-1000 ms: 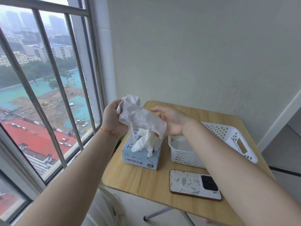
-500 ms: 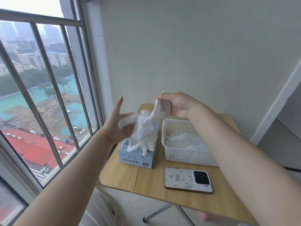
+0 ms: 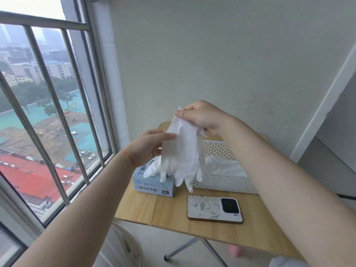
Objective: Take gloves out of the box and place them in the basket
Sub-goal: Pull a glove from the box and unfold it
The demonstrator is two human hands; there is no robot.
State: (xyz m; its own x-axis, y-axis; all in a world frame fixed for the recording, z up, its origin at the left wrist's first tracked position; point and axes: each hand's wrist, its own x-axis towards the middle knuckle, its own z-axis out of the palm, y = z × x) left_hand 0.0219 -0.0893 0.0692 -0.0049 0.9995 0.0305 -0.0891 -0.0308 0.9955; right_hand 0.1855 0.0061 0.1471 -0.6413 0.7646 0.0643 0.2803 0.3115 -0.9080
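- Glove (image 3: 183, 151) dangles above box (image 3: 154, 185), cuff pinched by our right hand (image 3: 202, 116); left hand (image 3: 152, 143), fingers straight, touches its edge.
- Limp, light; we'd keep the cuff hold toward basket (image 3: 221, 182), right.

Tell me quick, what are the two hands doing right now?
Left hand: fingers fairly straight, touching the edge of the white glove, not gripping it.
Right hand: pinching the glove's cuff, holding it up so it hangs.
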